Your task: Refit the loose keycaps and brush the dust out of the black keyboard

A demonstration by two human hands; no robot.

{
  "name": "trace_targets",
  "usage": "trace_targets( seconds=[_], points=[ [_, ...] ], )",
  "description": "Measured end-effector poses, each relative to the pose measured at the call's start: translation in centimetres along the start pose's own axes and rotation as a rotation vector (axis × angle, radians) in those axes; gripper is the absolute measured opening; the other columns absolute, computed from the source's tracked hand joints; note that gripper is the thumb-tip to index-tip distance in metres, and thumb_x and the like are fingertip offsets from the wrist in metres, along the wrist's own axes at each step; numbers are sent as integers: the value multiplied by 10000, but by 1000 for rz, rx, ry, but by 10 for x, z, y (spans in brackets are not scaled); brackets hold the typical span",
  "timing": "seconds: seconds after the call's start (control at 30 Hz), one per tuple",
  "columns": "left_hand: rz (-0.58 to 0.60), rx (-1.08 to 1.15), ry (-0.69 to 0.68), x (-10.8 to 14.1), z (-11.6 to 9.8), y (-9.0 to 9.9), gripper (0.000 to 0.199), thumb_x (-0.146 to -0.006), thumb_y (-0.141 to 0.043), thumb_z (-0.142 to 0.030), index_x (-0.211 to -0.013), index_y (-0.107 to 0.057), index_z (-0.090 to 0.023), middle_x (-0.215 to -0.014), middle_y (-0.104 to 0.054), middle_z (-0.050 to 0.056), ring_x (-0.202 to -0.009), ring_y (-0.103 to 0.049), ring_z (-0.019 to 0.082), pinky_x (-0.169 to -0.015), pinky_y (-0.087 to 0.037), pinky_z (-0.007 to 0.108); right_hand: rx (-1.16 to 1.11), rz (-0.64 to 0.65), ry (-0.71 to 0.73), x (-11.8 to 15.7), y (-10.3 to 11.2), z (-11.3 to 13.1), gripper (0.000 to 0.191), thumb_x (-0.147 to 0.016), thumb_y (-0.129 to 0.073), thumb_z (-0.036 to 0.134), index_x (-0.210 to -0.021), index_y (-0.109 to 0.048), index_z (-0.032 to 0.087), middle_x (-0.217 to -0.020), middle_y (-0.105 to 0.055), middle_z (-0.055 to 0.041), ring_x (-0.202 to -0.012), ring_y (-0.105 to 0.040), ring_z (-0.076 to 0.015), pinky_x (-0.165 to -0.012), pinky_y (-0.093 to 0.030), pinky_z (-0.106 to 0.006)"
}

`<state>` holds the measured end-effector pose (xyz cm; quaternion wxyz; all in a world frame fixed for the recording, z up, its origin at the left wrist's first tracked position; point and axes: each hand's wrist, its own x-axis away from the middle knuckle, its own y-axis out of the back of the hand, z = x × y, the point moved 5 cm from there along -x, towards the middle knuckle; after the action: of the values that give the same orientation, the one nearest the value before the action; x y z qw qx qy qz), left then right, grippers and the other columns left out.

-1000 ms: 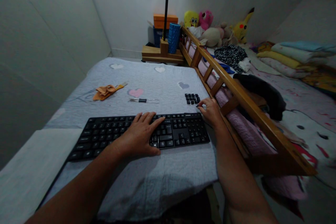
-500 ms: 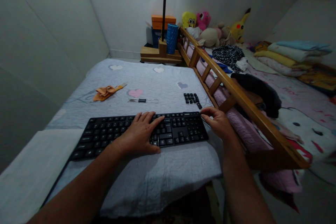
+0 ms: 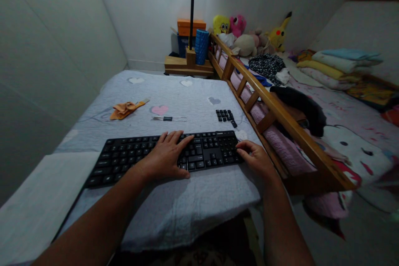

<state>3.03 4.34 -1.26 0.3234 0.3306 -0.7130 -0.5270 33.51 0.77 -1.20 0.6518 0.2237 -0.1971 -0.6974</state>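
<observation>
A black keyboard (image 3: 124, 159) lies across the near part of the cloth-covered table. My left hand (image 3: 168, 156) rests on its middle with fingers spread, holding nothing. At the keyboard's right end is my right hand (image 3: 254, 156), its thumb and index finger brought together by the edge; whatever is between them is too small to make out. Several loose black keycaps (image 3: 224, 115) sit in a cluster behind the keyboard's right part, one a little apart. A thin wire tool with a black middle (image 3: 167, 119) lies behind the keyboard, and an orange cloth with a brush-like end (image 3: 124, 109) is further left.
A wooden bed rail (image 3: 258, 91) runs along the table's right side. Beyond it are a bed with clothes, folded blankets (image 3: 346, 60) and plush toys. A blue roller (image 3: 202, 46) and an orange box (image 3: 190, 27) stand at the back. White paper (image 3: 46, 191) lies at left.
My right hand has moved down along the keyboard's right edge, from its back corner towards the middle. My left hand stays on the keyboard. The view has shifted slightly.
</observation>
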Motion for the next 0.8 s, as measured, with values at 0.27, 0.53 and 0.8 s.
trace_targets(
  seconds=[0.27,0.53,0.8],
  points=[
    [33,-17,27,8,2,6,1272,-560,-798,-674,-1614,-257,-212,-1686,-182,239,-1549,-146,435,-1218,-105,620,56,-35,117,2,-2,5,98,-820,-617,284,-821,-689,216,-856,-642,-36,-819,-595,-212,-763,-455,-346],
    [74,-74,160,32,33,12,1306,-536,-799,-667,-1617,-240,-192,-1673,-213,253,-1546,-172,426,-1223,-103,604,66,-33,118,4,-2,1,60,-808,-628,245,-806,-685,226,-871,-593,-27,-819,-571,-204,-763,-440,-341],
    [-266,-9,364,51,74,32,732,-943,-373,-565,-1515,-394,-109,-1556,-464,208,-1456,-399,350,-1183,-282,520,22,-9,77,2,-4,-4,81,-805,-636,274,-820,-691,217,-871,-584,-28,-818,-573,-205,-749,-441,-340]
  ],
)
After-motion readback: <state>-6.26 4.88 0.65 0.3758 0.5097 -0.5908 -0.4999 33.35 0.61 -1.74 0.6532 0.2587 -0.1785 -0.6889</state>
